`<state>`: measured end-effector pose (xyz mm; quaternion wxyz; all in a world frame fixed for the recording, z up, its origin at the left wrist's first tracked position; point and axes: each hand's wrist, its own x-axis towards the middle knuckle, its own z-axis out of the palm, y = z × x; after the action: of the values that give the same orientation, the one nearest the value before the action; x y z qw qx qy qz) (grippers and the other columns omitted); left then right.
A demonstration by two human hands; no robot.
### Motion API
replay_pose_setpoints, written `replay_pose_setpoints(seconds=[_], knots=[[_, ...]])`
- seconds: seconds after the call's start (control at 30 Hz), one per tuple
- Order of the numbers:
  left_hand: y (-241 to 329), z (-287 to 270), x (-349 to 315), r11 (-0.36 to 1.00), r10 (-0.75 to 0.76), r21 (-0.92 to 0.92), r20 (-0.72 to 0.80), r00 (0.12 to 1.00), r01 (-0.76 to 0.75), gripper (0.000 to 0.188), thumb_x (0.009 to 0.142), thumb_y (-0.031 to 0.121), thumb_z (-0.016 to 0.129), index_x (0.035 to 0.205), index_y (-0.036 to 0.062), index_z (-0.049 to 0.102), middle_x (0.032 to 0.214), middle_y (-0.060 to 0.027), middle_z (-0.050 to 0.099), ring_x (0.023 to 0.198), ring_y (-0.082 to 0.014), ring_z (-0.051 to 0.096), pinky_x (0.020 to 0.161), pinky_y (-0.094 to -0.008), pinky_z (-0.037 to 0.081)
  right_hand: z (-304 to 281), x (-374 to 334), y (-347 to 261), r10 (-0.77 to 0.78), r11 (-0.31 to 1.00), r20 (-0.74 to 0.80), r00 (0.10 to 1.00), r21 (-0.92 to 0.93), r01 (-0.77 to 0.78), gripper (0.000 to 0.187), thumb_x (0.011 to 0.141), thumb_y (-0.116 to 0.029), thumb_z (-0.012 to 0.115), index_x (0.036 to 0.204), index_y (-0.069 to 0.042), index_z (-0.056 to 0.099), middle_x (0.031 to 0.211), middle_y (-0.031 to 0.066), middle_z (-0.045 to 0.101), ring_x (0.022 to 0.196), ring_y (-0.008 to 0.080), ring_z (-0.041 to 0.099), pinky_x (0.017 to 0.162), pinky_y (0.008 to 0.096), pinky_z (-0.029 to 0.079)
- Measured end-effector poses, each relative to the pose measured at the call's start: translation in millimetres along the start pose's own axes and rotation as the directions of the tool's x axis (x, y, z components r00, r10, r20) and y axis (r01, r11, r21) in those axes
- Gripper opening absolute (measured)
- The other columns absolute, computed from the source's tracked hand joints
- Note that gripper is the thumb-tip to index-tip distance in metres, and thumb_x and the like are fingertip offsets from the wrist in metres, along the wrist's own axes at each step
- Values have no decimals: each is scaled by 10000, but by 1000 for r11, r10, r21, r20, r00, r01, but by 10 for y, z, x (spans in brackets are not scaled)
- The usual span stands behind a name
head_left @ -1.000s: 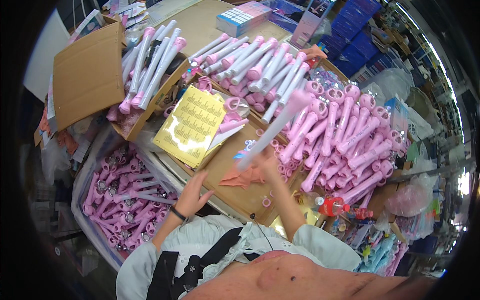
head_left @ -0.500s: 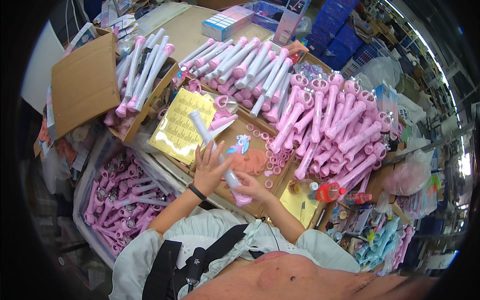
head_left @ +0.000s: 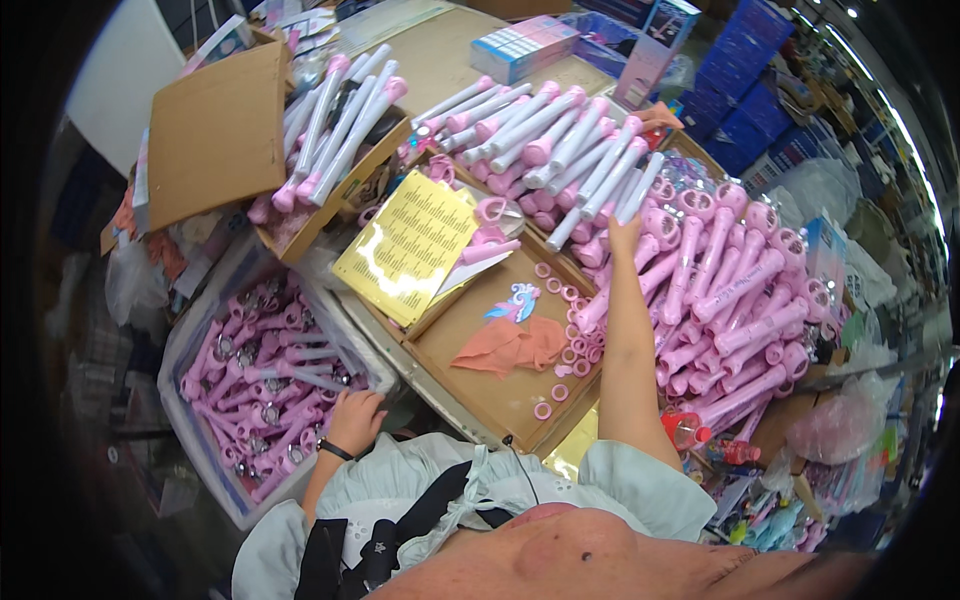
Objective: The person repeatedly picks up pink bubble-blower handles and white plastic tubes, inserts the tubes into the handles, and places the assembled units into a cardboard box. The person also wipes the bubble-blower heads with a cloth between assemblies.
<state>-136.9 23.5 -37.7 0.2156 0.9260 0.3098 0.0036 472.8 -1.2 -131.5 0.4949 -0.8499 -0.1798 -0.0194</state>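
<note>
My right arm stretches forward over a cardboard tray, and my right hand (head_left: 625, 232) is closed around the lower end of a white tube (head_left: 640, 188). That tube lies at the right edge of a heap of white tubes with pink ends (head_left: 560, 135). Just right of the hand is a large heap of pink handles with ring-shaped heads (head_left: 735, 285). My left hand (head_left: 355, 421) is empty, fingers loosely bent and apart, beside the rim of a plastic-lined bin (head_left: 375, 365). Inside the bin are many pink handles (head_left: 240, 400), some with white tubes.
In the cardboard tray (head_left: 480, 405) lie an orange cloth (head_left: 510, 345), a blue-purple figure (head_left: 517, 302) and several pink rings (head_left: 570, 355). Yellow label sheets (head_left: 410, 245) cover its left side. An open carton (head_left: 215, 140) stands far left; red-liquid bottles (head_left: 690, 430) stand right.
The white tube with a pink end has left its place between both hands. My right hand has reached forward to the heaps; my left has drawn back left to the bin. The view has shifted.
</note>
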Motion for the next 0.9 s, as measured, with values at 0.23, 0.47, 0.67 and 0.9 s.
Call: replay_pose_setpoints(seconds=[0.23,0.47,0.67,0.9], knots=[[-138,289,-549,982,-174,-60,82,981,179,241,769,188,633,970,62,596,896,-129,620,859,-327,573,749,-422,429,56,-287,-24,-69,872,-28,997,-487,47,580,785,-242,614,1277,-18,406,1248,238,446,1152,393,435,982,461,340],[-125,327,-304,990,-20,-137,47,999,26,239,784,182,612,972,36,589,900,-147,616,851,-341,574,744,-427,449,-228,-734,-260,-316,743,66,947,-603,290,544,793,-221,604,1260,-2,432,1327,238,390,1228,389,374,1024,438,301],[-493,415,-344,971,-183,-155,-1,983,181,247,806,201,591,999,47,605,942,-149,631,876,-332,584,765,-430,460,-415,-2040,-477,-532,833,263,805,-8,553,278,844,-121,537,1087,13,561,1167,228,493,1099,378,455,953,429,345],[-1612,904,-492,644,-564,-656,-62,823,392,250,838,240,574,953,23,617,890,-138,650,836,-258,627,736,-350,484,-576,-4203,-384,-125,985,635,762,-15,174,159,820,-59,567,970,-12,586,1020,181,584,951,342,542,827,369,426]])
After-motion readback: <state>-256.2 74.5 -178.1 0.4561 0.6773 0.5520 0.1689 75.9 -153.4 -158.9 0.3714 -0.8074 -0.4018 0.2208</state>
